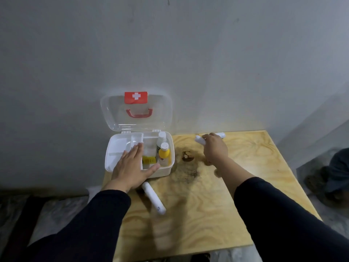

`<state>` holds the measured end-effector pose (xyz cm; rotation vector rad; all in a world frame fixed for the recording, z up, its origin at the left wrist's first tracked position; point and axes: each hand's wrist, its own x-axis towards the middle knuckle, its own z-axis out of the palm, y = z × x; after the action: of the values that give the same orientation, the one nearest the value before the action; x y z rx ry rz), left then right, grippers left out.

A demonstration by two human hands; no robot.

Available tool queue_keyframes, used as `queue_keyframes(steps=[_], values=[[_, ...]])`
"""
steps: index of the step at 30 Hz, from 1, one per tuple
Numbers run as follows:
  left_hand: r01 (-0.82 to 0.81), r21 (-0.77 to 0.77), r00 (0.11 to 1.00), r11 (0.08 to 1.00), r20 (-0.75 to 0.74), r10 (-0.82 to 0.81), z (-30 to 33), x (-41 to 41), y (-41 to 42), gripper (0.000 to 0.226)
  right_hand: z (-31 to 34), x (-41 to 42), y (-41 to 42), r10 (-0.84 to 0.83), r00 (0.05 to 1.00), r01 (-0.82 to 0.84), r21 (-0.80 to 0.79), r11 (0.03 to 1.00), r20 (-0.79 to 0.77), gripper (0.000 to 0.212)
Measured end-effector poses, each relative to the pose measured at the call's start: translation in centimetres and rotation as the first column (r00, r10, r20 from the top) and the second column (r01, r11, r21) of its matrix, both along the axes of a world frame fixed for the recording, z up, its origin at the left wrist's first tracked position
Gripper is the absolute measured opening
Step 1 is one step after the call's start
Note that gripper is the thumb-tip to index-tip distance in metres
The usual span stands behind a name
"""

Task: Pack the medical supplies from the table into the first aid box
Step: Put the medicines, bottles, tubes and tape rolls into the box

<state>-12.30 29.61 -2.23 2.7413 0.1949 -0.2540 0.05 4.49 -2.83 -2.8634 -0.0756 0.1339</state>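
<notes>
The left hand [130, 167] is lying flat, fingers spread, hiding part of the first aid box [113, 148]; the right hand [214, 148] is grasping 1 white tube [200, 139], mostly covering it.

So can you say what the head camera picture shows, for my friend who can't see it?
A person's left hand rests flat on an open white first aid box holding two bottles, while the right hand grips a white tube near the wooden table's far edge. Another white tube lies on the table in front of the box.

Left hand [132, 167] flat, fingers spread; right hand [214, 148] reaching forward, grip curled.
</notes>
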Motion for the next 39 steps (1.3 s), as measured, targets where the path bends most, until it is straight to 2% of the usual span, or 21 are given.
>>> queue_keyframes(steps=[3, 9, 13, 16, 20, 26, 30, 33, 36, 39], values=[[-0.053, -0.004, 0.999, 0.999, -0.003, 0.053, 0.2, -0.1, -0.3, 0.099, -0.1, 2.4, -1.8, 0.085, 0.996, -0.082, -0.118, 0.990, 0.018, 0.045], [-0.152, -0.001, 0.988, 0.988, -0.018, 0.152, 1.8, -0.2, -1.7, 0.095, -2.3, 4.8, -4.0, 0.262, 0.964, -0.264, -0.211, 0.941, -0.037, 0.045], [-0.168, 0.011, 0.983, 0.986, -0.079, 0.168, 1.8, -0.1, -1.3, 0.105, -2.8, 5.9, -4.7, 0.355, 0.935, -0.340, -0.218, 0.915, 0.031, 0.053], [-0.155, 0.053, 0.984, 0.987, -0.079, 0.158, 2.5, 0.0, -1.9, 0.101, -3.0, 7.1, -5.3, 0.419, 0.907, -0.418, -0.176, 0.891, -0.038, 0.053], [-0.146, 0.120, 0.982, 0.982, -0.105, 0.159, 4.3, 0.1, -3.3, 0.091, -3.0, 7.9, -5.8, 0.442, 0.897, -0.441, -0.156, 0.884, -0.036, 0.046], [-0.139, 0.163, 0.974, 0.977, -0.154, 0.164, 5.3, 0.1, -4.1, 0.089, -3.1, 7.8, -5.9, 0.397, 0.912, -0.410, -0.191, 0.892, -0.101, 0.042], [-0.154, 0.134, 0.969, 0.979, -0.175, 0.176, 4.8, 0.0, -3.7, 0.090, -3.1, 6.9, -5.8, 0.366, 0.924, -0.380, -0.189, 0.905, -0.107, 0.041], [-0.143, 0.131, 0.973, 0.981, -0.165, 0.164, 4.4, 0.0, -3.2, 0.091, -2.4, 5.9, -5.7, 0.315, 0.947, -0.321, -0.104, 0.941, -0.067, 0.045], [-0.075, 0.161, 0.986, 0.984, -0.137, 0.097, 3.9, 0.2, -2.6, 0.093, -0.4, 4.6, -4.3, 0.268, 0.963, -0.262, 0.107, 0.959, -0.043, 0.049], [-0.044, 0.180, 0.993, 0.983, -0.100, 0.062, 3.1, 0.5, -1.5, 0.099, 3.1, 3.2, -1.7, 0.242, 0.970, -0.240, 0.275, 0.931, 0.026, 0.047]])
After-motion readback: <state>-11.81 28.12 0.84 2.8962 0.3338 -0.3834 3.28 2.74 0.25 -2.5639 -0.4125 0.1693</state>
